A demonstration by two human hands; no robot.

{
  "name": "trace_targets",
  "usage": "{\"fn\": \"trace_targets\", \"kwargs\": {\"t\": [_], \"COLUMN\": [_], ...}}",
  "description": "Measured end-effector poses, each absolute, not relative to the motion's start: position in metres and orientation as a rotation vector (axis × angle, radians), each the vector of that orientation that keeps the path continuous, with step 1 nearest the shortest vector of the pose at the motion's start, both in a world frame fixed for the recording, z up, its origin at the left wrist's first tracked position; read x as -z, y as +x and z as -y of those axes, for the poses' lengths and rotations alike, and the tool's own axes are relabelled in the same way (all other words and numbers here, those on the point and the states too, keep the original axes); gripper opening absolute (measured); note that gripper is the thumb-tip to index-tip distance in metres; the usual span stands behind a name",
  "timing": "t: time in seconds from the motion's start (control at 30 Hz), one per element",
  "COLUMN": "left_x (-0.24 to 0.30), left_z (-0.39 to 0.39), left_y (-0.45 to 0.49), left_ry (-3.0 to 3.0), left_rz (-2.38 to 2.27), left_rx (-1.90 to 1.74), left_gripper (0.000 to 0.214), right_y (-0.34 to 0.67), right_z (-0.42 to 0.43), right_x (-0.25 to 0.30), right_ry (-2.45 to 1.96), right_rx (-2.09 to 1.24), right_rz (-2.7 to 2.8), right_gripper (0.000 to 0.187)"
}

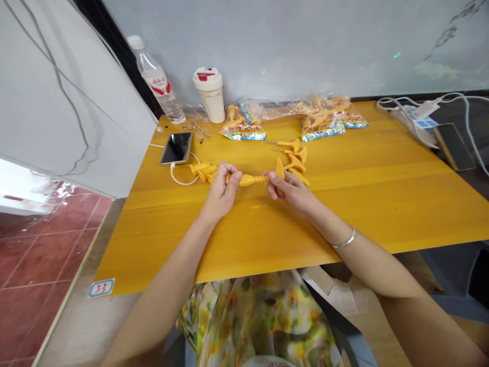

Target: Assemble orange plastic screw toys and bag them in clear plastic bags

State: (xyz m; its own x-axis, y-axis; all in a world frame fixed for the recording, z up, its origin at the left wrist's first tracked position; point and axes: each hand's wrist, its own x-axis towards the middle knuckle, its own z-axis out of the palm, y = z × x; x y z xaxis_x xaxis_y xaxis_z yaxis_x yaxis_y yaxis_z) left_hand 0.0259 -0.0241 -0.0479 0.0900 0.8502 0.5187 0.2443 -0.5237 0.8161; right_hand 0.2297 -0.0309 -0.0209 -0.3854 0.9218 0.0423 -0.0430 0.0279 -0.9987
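Between my hands lies a yellow plastic piece (252, 179) with a ridged, twisted shaft and a curved, T-shaped head. My left hand (223, 186) is closed around its left end. My right hand (286, 188) pinches it near the T-shaped head (280, 169) on the right. Whether it is one part or two fitted together, I cannot tell. Left of my left hand, several yellow plastic pieces (202, 171) lie bunched on the table. Beyond my right hand lie several yellow T-headed pieces (297, 162), two of them with thin silvery ends pointing left.
Clear bags of yellow pieces (243, 124) (324, 118) lie along the back of the wooden table (244, 229). A water bottle (159, 84), lidded cup (211, 97), glasses (198, 131) and charging phone (177, 148) stand or lie back left. White cables (416, 120) and another phone (454, 147) lie right.
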Motion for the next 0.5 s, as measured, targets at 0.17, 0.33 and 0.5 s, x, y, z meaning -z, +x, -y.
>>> {"fn": "trace_targets", "kwargs": {"t": [0.17,0.33,0.5], "left_x": [0.049,0.051,0.051], "left_z": [0.025,0.028,0.028], "left_y": [0.026,0.033,0.038], "left_ry": [1.756,1.588,1.45], "left_rz": [-1.084,-1.178,-1.325], "left_rx": [-1.467,-1.548,-1.643], "left_gripper": [0.031,0.034,0.04], "right_y": [0.224,0.216,0.218], "right_z": [0.036,0.043,0.047], "right_x": [0.021,0.023,0.025], "right_ry": [-0.879,-0.857,-0.979], "right_rx": [-1.706,-1.828,-1.629], "right_rz": [1.215,1.023,1.331], "right_gripper": [0.049,0.043,0.058]}}
